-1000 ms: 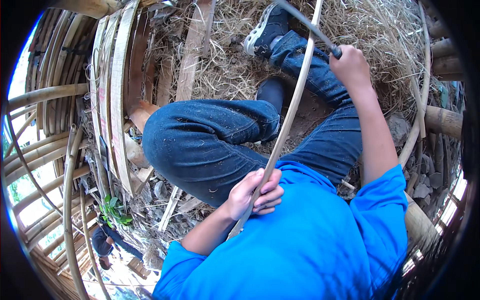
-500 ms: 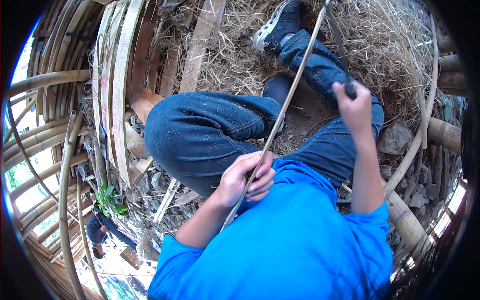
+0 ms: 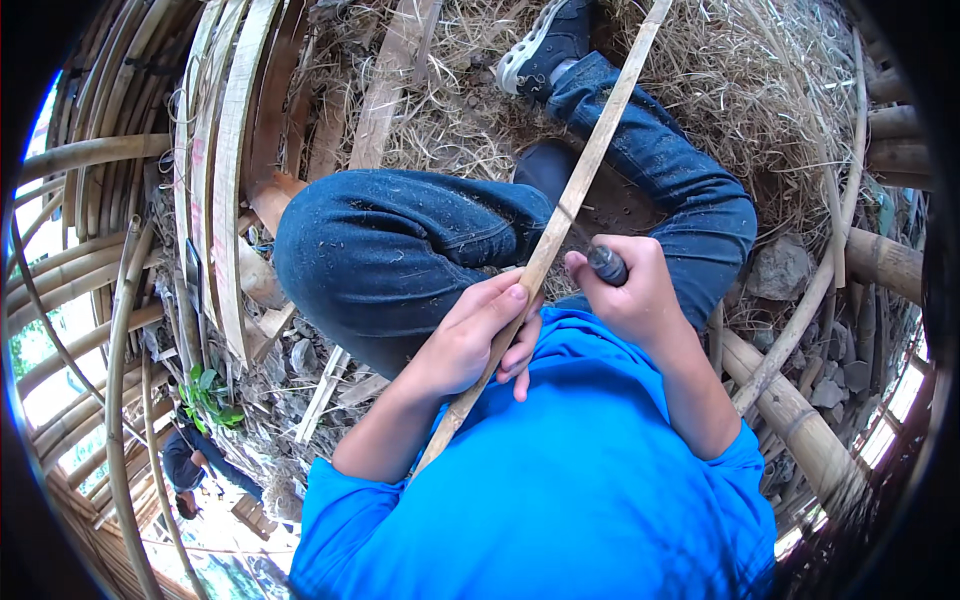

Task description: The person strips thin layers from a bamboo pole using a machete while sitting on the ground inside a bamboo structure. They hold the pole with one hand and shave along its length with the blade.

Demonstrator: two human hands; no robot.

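A long, pale bamboo strip [image 3: 607, 135] runs slantwise from the top of the view down to my blue shirt, its broad face turned up. My left hand [image 3: 468, 338] is closed around its lower part, thumb on top. In my right hand [image 3: 640, 295] is a knife [image 3: 607, 264], gripped by its dark rounded handle. The blade points away from me toward the strip; most of it is hard to make out, and I cannot tell if its edge touches the strip. My bent legs in jeans lie beneath both hands.
Wooden slats [image 3: 240, 150] stand at the left beside a bamboo railing [image 3: 95, 155]. Thin shavings [image 3: 740, 90] cover the ground at the far right. A thick bamboo pole [image 3: 795, 410] and a rock [image 3: 780, 267] lie at the right. Another person [image 3: 190, 462] is at the lower left.
My right hand has come down and left with the knife, close to the strip. The strip has turned its broad face up, and my left hand still holds it.
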